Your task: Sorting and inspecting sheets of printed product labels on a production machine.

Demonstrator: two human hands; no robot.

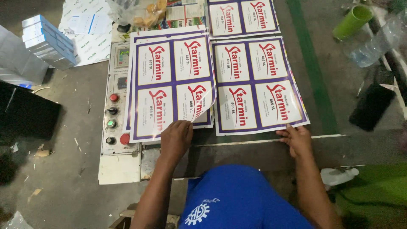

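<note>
Looking down from my head: two glossy label sheets lie side by side on the grey bench (76, 169) in front of me. Each carries four white rectangular labels with red script, framed by purple bands. The left label sheet (169, 80) tops a thin stack that partly covers a cream control panel (116, 127) with red, green and black knobs. My left hand (176, 138) rests on that sheet's near edge, fingers (183, 125) flat and close together beside the near right corner, which curls upward. My right hand (296, 139) pinches the near edge of the right label sheet (258, 85), fingers narrowed on the paper. A third sheet of the same kind (242, 17) lies farther off. Far left sits a stack of white-and-blue cartons (48, 40); far right, a green cup (352, 21) on its side and a clear plastic bottle (377, 42).
</note>
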